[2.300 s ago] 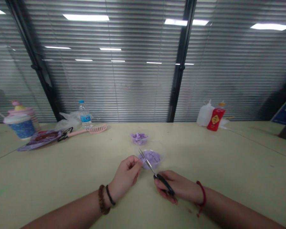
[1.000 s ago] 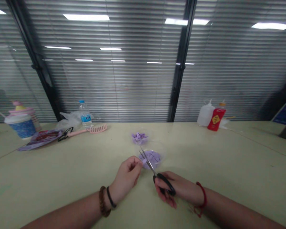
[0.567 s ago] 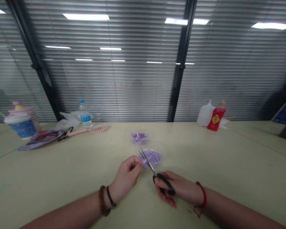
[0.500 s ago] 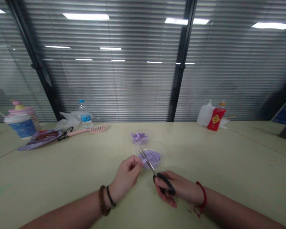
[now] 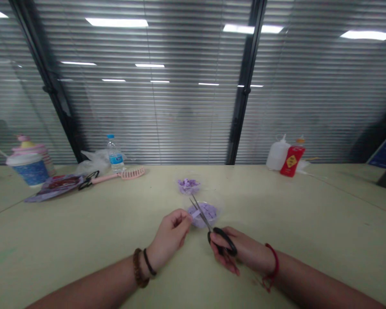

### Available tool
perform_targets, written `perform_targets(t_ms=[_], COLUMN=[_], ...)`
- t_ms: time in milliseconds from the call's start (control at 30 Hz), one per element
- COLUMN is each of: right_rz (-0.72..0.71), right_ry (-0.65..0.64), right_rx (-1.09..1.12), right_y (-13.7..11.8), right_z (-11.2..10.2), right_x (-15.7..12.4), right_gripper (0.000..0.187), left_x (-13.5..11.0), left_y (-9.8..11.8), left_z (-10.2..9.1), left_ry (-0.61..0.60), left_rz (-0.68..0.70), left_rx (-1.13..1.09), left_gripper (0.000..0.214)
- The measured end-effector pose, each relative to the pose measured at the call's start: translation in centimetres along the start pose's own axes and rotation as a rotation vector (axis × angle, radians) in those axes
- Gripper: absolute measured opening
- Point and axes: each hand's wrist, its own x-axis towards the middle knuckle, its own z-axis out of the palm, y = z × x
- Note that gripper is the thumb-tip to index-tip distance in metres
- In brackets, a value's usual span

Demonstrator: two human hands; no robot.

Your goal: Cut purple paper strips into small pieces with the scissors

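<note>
My left hand [image 5: 172, 231] pinches a small pale purple strip [image 5: 196, 213], which pokes out past the fingertips. Black-handled scissors [image 5: 221, 241] are in my right hand [image 5: 233, 249], fingers through the loops. Their slightly parted blades point up and to the left, crossing at the strip's free end. Beneath the blades stands a clear round bowl [image 5: 216, 216] of light purple pieces. Just behind it sits a smaller clear container [image 5: 189, 189] of darker purple bits. Whether the blades touch the strip I cannot tell.
On the left stand a blue-and-white cup [image 5: 30, 171], a flat purple package [image 5: 56, 188], a pink hairbrush [image 5: 131, 173] and a water bottle [image 5: 116, 159]. A white squeeze bottle [image 5: 276, 155] and a red bottle [image 5: 291, 162] are at the back right. Blinds [image 5: 186, 120] rise behind the table.
The scissors have shifted slightly up and right, and their blades now lie across the strip farther from my left fingertips. More of the strip shows. My left hand has barely moved.
</note>
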Motion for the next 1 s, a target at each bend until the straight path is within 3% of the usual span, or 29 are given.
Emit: perform_targets(t_ms=[233,367,600,1000], right_rz=[-0.026,0.001,0.002,0.010], right_ry=[0.083,-0.019,-0.054,-0.039], right_rx=[0.007,-0.066,-0.199,-0.238], right_y=[0.1,-0.2,-0.2,-0.1], right_z=[-0.4,-0.3,0.2,0.1], right_x=[0.3,0.1,-0.2,0.0], right_gripper=[0.056,0.060,0.048,0.044], left_x=[0.6,0.6,-0.1,-0.4], left_y=[-0.5,-0.4,-0.2,0.4], left_z=[-0.4,-0.5,0.1,0.2], left_ry=[0.063,0.092,0.023,-0.001], left_rz=[-0.022,-0.025,-0.009,-0.008], left_rx=[-0.064,-0.092,-0.021,0.003], left_gripper=[0.025,0.028,0.027,0.027])
